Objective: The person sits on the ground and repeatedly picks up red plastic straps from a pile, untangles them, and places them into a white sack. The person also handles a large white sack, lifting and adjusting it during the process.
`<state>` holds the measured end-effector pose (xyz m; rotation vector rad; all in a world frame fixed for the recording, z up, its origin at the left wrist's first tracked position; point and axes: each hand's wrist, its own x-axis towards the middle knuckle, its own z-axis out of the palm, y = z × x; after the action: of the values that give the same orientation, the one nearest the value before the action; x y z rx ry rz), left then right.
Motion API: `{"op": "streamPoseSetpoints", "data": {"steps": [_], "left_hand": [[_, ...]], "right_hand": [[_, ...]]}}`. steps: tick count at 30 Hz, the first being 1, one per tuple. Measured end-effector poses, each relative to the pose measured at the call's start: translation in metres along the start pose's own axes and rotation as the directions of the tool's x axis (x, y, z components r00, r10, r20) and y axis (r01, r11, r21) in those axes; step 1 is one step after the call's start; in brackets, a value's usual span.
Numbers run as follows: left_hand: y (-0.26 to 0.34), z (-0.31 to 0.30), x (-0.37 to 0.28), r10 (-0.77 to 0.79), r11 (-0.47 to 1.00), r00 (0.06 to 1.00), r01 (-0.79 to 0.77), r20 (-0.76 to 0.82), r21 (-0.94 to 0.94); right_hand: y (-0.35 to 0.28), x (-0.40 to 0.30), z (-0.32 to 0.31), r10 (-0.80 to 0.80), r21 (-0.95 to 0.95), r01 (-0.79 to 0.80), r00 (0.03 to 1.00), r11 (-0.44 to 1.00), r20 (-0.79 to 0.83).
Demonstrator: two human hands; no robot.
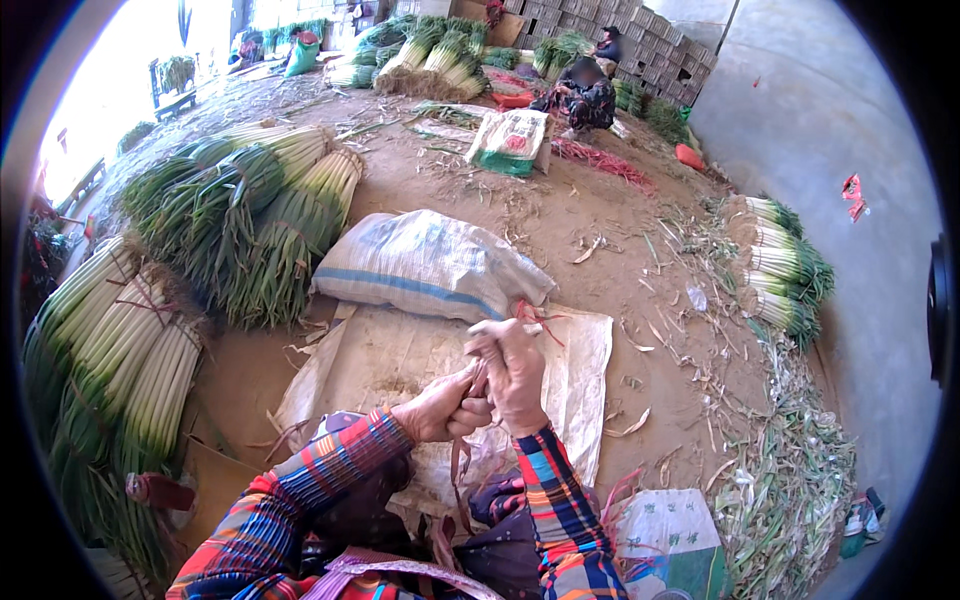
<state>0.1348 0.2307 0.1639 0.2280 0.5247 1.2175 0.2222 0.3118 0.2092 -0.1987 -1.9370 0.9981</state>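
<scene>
Above my lap my two hands meet. My left hand (448,405) is closed around brownish-red strips (459,457), whose ends hang down between my legs. Against it, my right hand (514,371) has its fingers bent over the upper end of the strips; something small and pale shows at its fingertips, too small to name. Just beyond the hands lies a stuffed white woven sack (427,262) with a blue stripe and red ties (534,313) at its right end. A flattened pale woven sheet (375,360) is spread on the ground under the hands.
Bundles of green onions (247,202) lie at the left, more tied ones (120,345) nearer, and small ones (776,262) at the right by the wall. Leaf scraps (787,465) cover the lower right, beside a printed sack (671,532). A person (585,97) squats farther back.
</scene>
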Motion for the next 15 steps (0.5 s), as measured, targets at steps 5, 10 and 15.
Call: {"op": "streamPoseSetpoints", "data": {"steps": [5,10,15], "left_hand": [[-0.007,-0.01,0.006,0.126,0.99,0.922,-0.095,-0.365,0.1],[0.006,0.006,-0.004,0.338,0.94,0.93,-0.327,-0.145,0.093],[0.019,-0.017,0.008,0.687,0.716,0.686,-0.58,-0.242,0.388]], "right_hand": [[-0.006,-0.006,0.006,-0.161,-0.008,0.17,0.95,0.985,0.268],[-0.007,-0.009,-0.006,0.166,0.251,-0.239,0.945,0.938,0.282],[0.013,0.003,-0.018,0.067,0.045,-0.068,0.998,0.997,0.018]]}}
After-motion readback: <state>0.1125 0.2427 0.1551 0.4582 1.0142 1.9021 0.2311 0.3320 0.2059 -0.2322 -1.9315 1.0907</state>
